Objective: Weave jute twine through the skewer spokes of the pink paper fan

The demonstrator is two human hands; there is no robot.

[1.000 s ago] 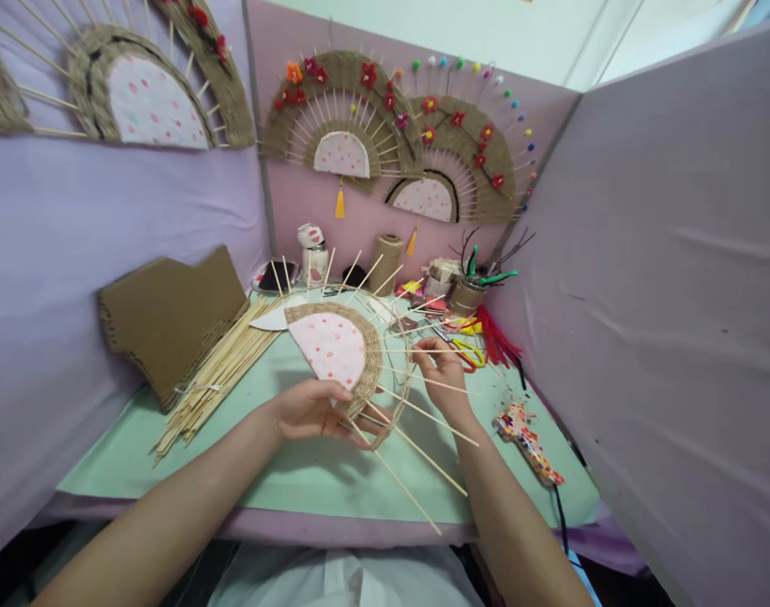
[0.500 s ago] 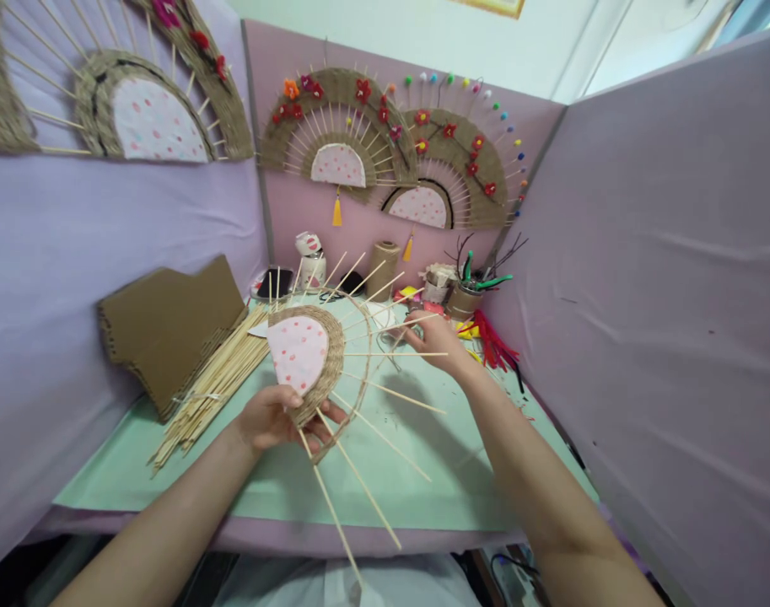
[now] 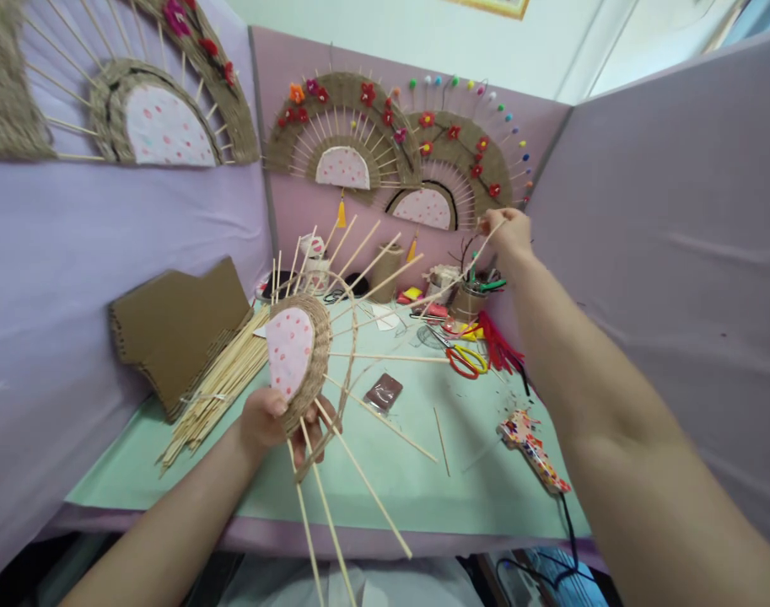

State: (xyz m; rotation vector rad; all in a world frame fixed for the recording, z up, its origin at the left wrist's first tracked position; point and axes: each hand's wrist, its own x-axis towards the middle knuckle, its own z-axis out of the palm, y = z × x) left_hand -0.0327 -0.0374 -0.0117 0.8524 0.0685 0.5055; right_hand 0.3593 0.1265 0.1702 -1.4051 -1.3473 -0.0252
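Note:
My left hand (image 3: 266, 418) grips the lower edge of a half-made fan (image 3: 319, 354), thumb on the front and fingers behind. The fan has a white half-round centre with pink spots, a woven twine band round it, and thin wooden sticks spreading outward. A loop of twine (image 3: 353, 337) runs across the sticks beyond the band. Up at the right, in front of the back panel, my right hand (image 3: 509, 234) pinches a strand of twine (image 3: 468, 268) stretched from the fan. The fan is tilted above the table.
A bundle of sticks (image 3: 217, 388) and brown cardboard (image 3: 179, 324) lie left. Scissors (image 3: 465, 358), a brown packet (image 3: 383, 393) and a patterned glue gun (image 3: 533, 448) with a cord are on the green table (image 3: 416, 497). Finished fans (image 3: 343, 110) hang on the panels; a twine spool (image 3: 385, 271) stands behind.
My right hand has moved up and to the right, drawing the twine out from the fan. The fan has turned and shifted slightly left. Scissors, packet and glue gun have come into view.

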